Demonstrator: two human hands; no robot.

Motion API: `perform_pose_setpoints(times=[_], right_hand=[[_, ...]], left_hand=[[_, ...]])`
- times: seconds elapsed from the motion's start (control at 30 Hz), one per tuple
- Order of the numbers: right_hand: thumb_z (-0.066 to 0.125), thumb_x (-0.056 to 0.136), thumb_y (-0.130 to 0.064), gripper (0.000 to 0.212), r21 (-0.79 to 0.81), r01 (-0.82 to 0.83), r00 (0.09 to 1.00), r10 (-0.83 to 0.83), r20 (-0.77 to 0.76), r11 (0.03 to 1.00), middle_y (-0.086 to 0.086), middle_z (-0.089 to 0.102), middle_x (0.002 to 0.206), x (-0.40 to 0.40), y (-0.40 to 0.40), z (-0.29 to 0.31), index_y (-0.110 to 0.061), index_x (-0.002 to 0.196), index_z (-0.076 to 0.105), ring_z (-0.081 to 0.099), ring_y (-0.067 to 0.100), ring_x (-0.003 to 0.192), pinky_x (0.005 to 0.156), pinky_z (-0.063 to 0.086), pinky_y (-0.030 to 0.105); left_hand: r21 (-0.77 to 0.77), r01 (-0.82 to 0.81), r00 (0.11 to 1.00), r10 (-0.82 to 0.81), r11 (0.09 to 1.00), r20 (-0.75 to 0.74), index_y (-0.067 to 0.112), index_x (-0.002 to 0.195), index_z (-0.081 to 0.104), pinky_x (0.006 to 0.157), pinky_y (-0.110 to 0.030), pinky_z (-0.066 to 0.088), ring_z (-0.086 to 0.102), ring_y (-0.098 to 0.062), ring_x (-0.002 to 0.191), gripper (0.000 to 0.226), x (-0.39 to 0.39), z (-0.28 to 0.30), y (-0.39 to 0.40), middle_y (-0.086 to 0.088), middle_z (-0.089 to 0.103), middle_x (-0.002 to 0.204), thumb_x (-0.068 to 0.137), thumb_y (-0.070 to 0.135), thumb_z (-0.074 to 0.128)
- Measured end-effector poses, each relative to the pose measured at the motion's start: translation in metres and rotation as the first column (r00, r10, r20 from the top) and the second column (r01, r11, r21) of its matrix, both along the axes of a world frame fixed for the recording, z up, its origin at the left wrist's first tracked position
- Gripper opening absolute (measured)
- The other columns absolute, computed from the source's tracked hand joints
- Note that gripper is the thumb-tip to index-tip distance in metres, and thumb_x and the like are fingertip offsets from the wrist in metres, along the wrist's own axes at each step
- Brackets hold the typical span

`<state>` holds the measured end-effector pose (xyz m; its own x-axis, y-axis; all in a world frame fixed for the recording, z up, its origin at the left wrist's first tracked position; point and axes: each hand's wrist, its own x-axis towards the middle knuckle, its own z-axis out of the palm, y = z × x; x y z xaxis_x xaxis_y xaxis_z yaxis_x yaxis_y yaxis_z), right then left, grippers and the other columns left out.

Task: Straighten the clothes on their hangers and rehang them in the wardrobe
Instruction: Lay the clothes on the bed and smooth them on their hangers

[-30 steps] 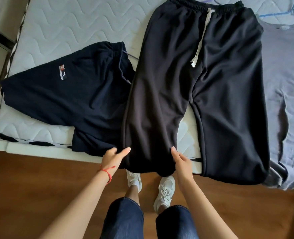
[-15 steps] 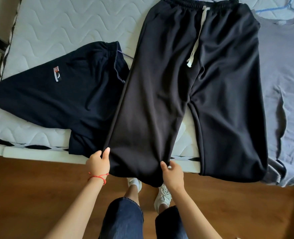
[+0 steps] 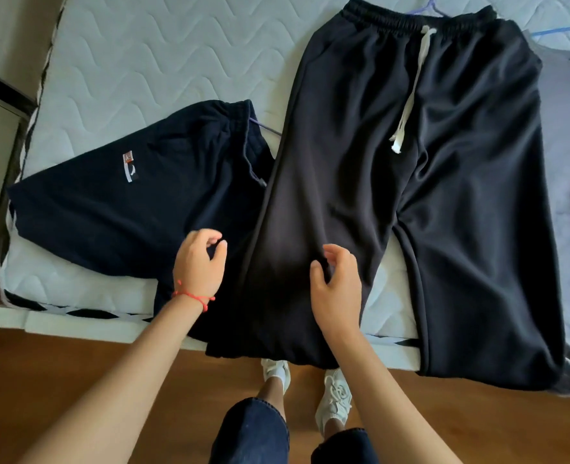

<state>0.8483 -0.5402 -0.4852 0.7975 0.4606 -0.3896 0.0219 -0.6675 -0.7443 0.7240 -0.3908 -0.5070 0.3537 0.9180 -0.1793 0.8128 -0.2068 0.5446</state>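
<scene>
Hands hover loosely curled, holding nothing, so press them flat on the black trousers' left leg, smoothing toward the near hem.

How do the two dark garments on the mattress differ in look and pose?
The black sweatpants lie spread full length with both legs apart and cuffs past the mattress edge; the navy garment lies shorter and askew to the left. The black sweatpants show a white drawstring; the navy garment shows a small logo patch. Both are dark, with elastic waistbands, and the sweatpants overlap the navy garment's edge.
</scene>
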Motion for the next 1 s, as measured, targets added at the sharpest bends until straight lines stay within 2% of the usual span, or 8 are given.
perform_pose_setpoints(times=[0.13,0.27,0.4,0.6,0.73,0.83,0.9,1.0], right_hand=[[0.052,0.091,-0.025,0.035,-0.007,-0.076,0.997,0.076,0.023,0.997,-0.004,0.052,0.127,0.005,0.044,-0.002,-0.019,0.125,0.049,0.049,0.015,0.116,0.099,0.041,0.034],[0.053,0.091,-0.027,0.041,-0.028,-0.141,0.988,0.142,0.06,0.99,-0.002,0.047,0.136,0.014,0.08,-0.013,-0.017,0.13,0.047,0.04,0.013,0.129,0.108,0.032,0.03],[0.052,0.091,-0.033,0.05,-0.12,-0.185,0.978,0.195,0.074,0.975,-0.002,0.035,0.148,0.021,0.099,-0.028,-0.018,0.137,0.04,0.028,0.012,0.138,0.112,0.021,0.027],[0.052,0.091,-0.035,0.054,-0.218,-0.206,0.966,0.233,0.109,0.954,0.0,0.031,0.151,0.025,0.101,-0.043,-0.016,0.139,0.039,0.024,0.015,0.141,0.113,0.019,0.029],[0.05,0.092,-0.035,0.054,-0.283,-0.259,0.941,0.307,0.142,0.924,0.003,0.032,0.151,0.026,0.101,-0.048,-0.015,0.14,0.038,0.024,0.02,0.142,0.114,0.021,0.034],[0.055,0.087,-0.032,0.05,-0.321,-0.269,0.901,0.355,0.25,0.908,0.009,0.047,0.141,0.026,0.102,-0.053,-0.011,0.132,0.048,0.042,0.028,0.132,0.105,0.036,0.04],[0.058,0.084,-0.031,0.05,-0.323,-0.276,0.884,0.371,0.286,0.905,0.01,0.053,0.136,0.029,0.103,-0.056,-0.01,0.129,0.052,0.049,0.031,0.126,0.1,0.042,0.042],[0.054,0.086,-0.034,0.051,-0.315,-0.286,0.886,0.375,0.273,0.905,0.009,0.05,0.139,0.035,0.102,-0.057,-0.01,0.131,0.05,0.046,0.029,0.128,0.101,0.04,0.041]], left_hand=[[0.078,0.155,0.988,-0.153,0.985,-0.028,0.005,0.102,0.063,0.084,-0.036,0.045,0.057,-0.03,0.101,0.019,0.038,-0.004,0.078,-0.013,0.063,0.102,0.086,0.011,0.055],[0.107,0.32,0.939,-0.301,0.941,-0.167,0.007,0.116,0.058,0.093,-0.043,0.043,0.049,-0.033,0.115,0.028,0.082,-0.007,0.147,-0.015,0.057,0.119,0.09,0.014,0.049],[0.091,0.506,0.837,-0.463,0.858,-0.29,0.013,0.129,0.05,0.101,-0.046,0.038,0.039,-0.03,0.129,0.037,0.121,-0.017,0.191,-0.007,0.048,0.138,0.093,0.019,0.046],[0.019,0.707,0.661,-0.65,0.707,-0.375,0.019,0.131,0.048,0.107,-0.041,0.026,0.028,-0.021,0.138,0.038,0.162,-0.043,0.201,0.001,0.039,0.147,0.094,0.025,0.045],[0.11,0.84,0.507,-0.695,0.532,-0.509,0.011,0.117,0.056,0.112,-0.045,0.013,0.036,-0.023,0.13,0.03,0.168,-0.054,0.201,-0.006,0.053,0.127,0.093,0.025,0.047],[0.106,0.896,0.404,-0.693,0.431,-0.597,0.003,0.103,0.059,0.115,-0.048,0.005,0.05,-0.031,0.111,0.025,0.169,-0.054,0.203,-0.013,0.057,0.106,0.094,0.022,0.044],[0.119,0.92,0.371,-0.729,0.374,-0.575,-0.001,0.098,0.059,0.112,-0.049,0.017,0.054,-0.035,0.103,0.024,0.167,-0.053,0.205,-0.018,0.059,0.1,0.094,0.018,0.045],[0.081,0.916,0.376,-0.769,0.393,-0.517,-0.002,0.091,0.059,0.09,-0.043,0.039,0.059,-0.036,0.087,0.023,0.155,-0.041,0.208,-0.021,0.063,0.087,0.094,0.017,0.047]])
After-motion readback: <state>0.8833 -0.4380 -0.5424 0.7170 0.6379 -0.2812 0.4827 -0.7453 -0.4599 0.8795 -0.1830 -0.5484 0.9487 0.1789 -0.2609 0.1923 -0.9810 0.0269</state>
